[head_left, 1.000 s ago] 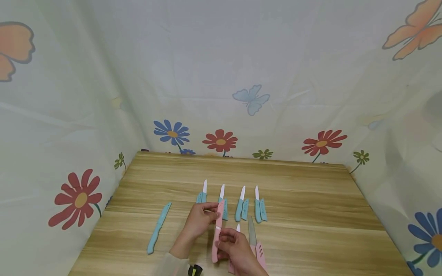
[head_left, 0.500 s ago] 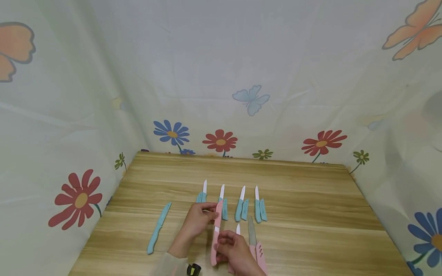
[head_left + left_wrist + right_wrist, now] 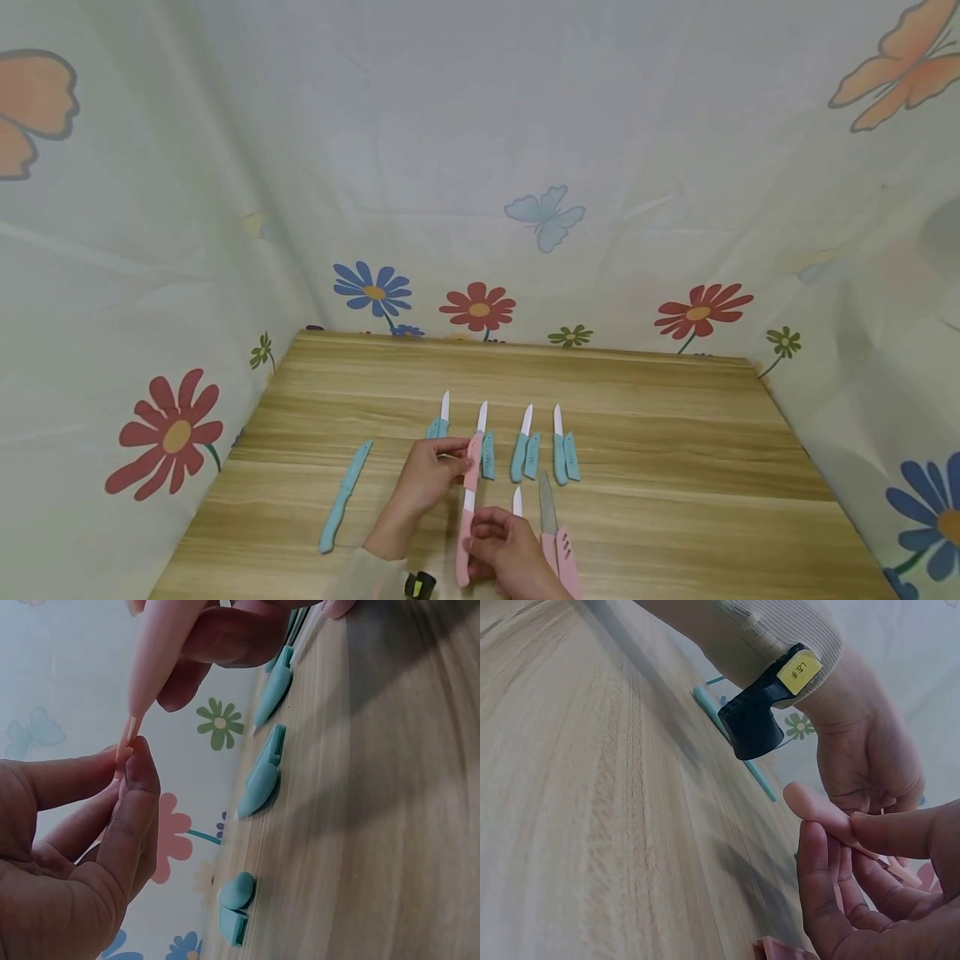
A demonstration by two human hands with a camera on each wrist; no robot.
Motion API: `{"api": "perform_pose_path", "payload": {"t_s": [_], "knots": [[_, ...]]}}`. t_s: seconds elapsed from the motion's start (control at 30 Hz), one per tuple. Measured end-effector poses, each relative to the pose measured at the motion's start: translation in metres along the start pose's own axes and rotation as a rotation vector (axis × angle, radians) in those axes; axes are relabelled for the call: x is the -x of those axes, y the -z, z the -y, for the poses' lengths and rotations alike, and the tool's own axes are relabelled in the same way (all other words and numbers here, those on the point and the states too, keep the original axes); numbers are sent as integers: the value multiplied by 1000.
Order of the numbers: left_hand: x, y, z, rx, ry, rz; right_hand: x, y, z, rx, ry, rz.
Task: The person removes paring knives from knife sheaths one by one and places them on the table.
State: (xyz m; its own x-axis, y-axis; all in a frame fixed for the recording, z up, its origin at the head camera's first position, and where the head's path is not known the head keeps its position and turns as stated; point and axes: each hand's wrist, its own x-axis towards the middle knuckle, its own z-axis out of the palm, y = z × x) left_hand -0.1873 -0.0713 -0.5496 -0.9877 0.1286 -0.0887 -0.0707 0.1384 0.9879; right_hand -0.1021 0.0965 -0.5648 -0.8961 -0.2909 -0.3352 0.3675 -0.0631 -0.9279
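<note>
In the head view my left hand point(image 3: 426, 479) pinches a pink blade sheath point(image 3: 473, 460) near its upper end. My right hand point(image 3: 512, 550) grips the pink handle of a paring knife point(image 3: 462, 554). A stretch of white blade shows between handle and sheath; the rest lies inside the sheath. The left wrist view has the left fingertips point(image 3: 135, 761) on the sheath, close below the handle. Knife and sheath are held up over the wooden table point(image 3: 675, 467), one in line with the other. In the right wrist view the rounded handle end point(image 3: 804, 801) sticks out past the right fingers.
Behind the hands lie several blue-handled paring knives, such as this one point(image 3: 520, 454), with blue sheaths point(image 3: 532, 457) beside them. A sheathed blue knife point(image 3: 345, 500) lies left. Beside the right hand are a white blade point(image 3: 517, 500), a grey-bladed pink knife point(image 3: 548, 512) and a pink slotted sheath point(image 3: 567, 560).
My right hand has moved down and slightly left with the knife handle. More white blade shows out of the sheath than before; the left hand still pinches the sheath.
</note>
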Motion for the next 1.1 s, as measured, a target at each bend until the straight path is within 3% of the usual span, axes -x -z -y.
{"api": "perform_pose_path", "payload": {"t_s": [0.37,0.67,1.1], "knots": [[-4,-2,2,18,31,-43,4,2,1,53,-33,18],[-5,1,-3,40,-23,-132,9,0,-11,23,-43,76],[-7,5,-1,59,-11,-145,10,-1,-13,5,-26,84]]}}
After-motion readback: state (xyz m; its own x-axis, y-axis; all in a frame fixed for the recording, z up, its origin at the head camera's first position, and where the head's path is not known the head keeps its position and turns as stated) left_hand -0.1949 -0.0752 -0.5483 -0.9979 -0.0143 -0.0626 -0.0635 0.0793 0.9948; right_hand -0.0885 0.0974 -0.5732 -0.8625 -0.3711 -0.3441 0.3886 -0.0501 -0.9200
